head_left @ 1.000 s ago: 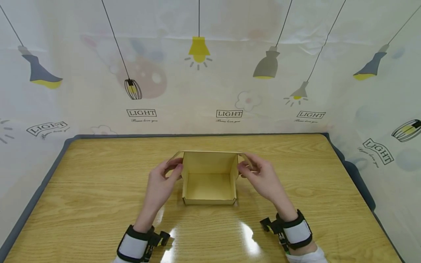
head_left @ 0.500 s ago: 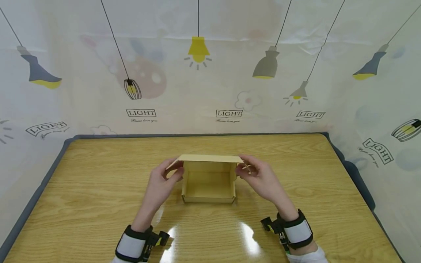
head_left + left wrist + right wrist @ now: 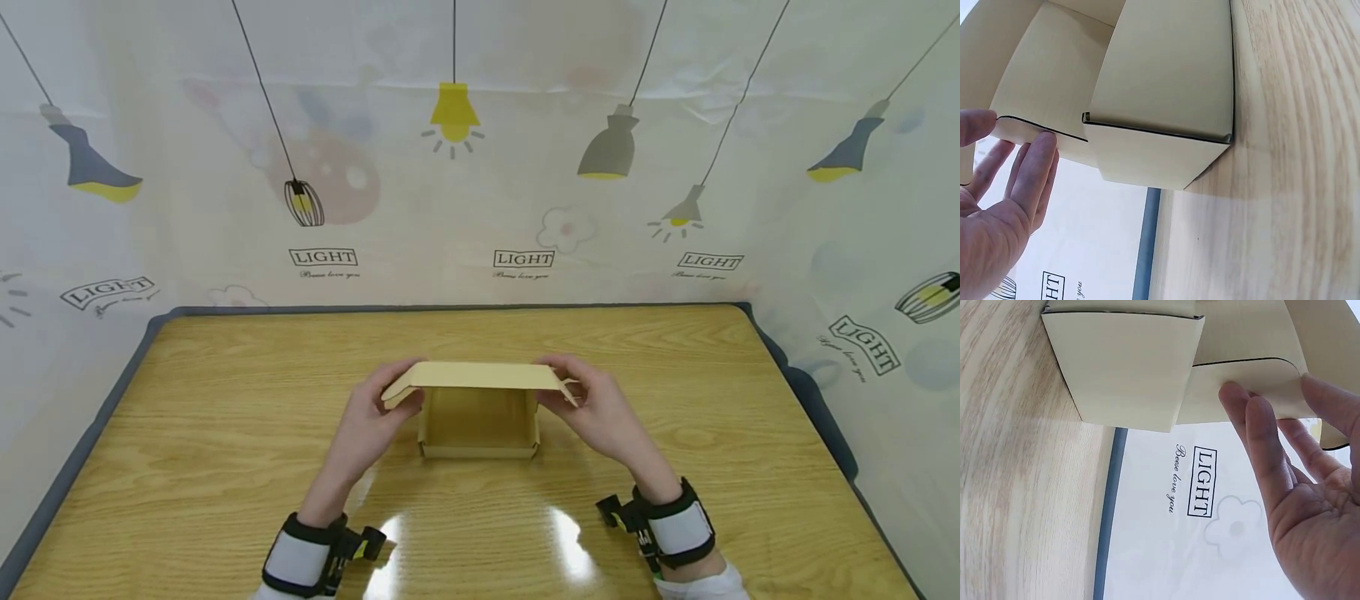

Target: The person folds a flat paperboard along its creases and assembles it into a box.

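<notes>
two bare hands, one on each side of a small tan cardboard box with an open top [image 3: 478, 452]; box sits on the light-brown wood-grain table [image 3: 225, 450], near the middle of its width, toward the far half. box's hinged tan cardboard lid [image 3: 487, 375] is raised at the rear and leans forward over part of the opening; inside visible beneath it, front wall unobstructed.

left hand [image 3: 372, 417]: fingers and thumb pinch the lid at its left end, by a slanting side flap [image 3: 397, 386]. left wrist view: fingertips lie against a dark-edged flap, thumb near the outer edge.

right hand [image 3: 596, 417]: mirrored grasp; thumb and fingers pinch the lid at its right end, by the other side flap [image 3: 567, 390]. right wrist view: two fingertips press the round-cornered flap, thumb touching just beside its corner.

both wrists: black strap with white panel (left one [image 3: 300, 557], right one [image 3: 678, 529]). behind: off-white sheet printed with pendant lamps and the word "light" [image 3: 390, 192]; dark grey-blue edging [image 3: 450, 309] along the table's far side.
</notes>
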The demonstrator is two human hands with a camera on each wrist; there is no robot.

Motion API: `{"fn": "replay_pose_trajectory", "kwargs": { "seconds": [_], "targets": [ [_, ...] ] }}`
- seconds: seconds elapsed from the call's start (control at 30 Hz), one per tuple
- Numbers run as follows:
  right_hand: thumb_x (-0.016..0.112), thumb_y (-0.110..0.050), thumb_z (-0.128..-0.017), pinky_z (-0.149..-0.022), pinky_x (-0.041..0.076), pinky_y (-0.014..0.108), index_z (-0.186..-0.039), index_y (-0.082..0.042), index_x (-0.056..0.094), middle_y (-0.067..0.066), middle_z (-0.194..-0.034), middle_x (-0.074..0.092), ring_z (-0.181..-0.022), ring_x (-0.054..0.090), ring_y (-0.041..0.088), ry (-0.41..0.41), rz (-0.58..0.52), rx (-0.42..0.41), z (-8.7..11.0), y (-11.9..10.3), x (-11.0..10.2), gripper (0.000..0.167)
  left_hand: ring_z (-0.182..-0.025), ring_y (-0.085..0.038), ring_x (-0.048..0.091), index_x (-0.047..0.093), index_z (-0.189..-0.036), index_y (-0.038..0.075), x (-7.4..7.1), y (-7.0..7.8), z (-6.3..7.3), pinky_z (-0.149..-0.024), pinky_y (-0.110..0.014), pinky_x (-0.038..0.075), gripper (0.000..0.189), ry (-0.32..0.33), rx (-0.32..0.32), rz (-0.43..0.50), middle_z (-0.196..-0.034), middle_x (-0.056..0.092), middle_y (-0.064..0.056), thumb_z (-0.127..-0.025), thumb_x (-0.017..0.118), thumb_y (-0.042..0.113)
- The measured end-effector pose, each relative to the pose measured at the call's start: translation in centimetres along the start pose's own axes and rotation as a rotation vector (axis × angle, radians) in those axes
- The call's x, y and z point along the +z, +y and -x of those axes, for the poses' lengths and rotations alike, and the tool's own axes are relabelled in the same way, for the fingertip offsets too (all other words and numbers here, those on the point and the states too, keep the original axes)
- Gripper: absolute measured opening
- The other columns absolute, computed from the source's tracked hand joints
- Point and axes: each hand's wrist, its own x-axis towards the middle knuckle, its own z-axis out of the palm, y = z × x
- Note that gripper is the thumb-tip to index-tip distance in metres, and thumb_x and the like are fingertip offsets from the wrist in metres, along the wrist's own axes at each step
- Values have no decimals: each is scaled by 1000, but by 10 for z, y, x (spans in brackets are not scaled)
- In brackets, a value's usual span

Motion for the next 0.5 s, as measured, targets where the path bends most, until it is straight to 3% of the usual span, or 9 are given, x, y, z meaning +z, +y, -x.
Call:
{"fn": "replay_pose_trajectory", "kwargs": {
  "seconds": [0.27,0.5],
  "targets": [
    [72,4,-89,-84,63,31,-129,-6,63,12,-102,70,-96,74,26,-25,15,-53,0,3,0,42,-143,-36,46,57,-142,9,-3,1,0,-92,-23,58,48,-24,-5,-56,-145,55,-15,-96,61,-4],
    [73,-1,-91,-84,62,30,-133,-11,61,9,-104,71,-98,74,24,-70,62,-35,1,0,-4,45,-139,-37,50,56,-141,8,-6,3,0,-94,-27,59,50,-54,10,-75,-142,56,-16,-94,62,-8]
  ]
}}
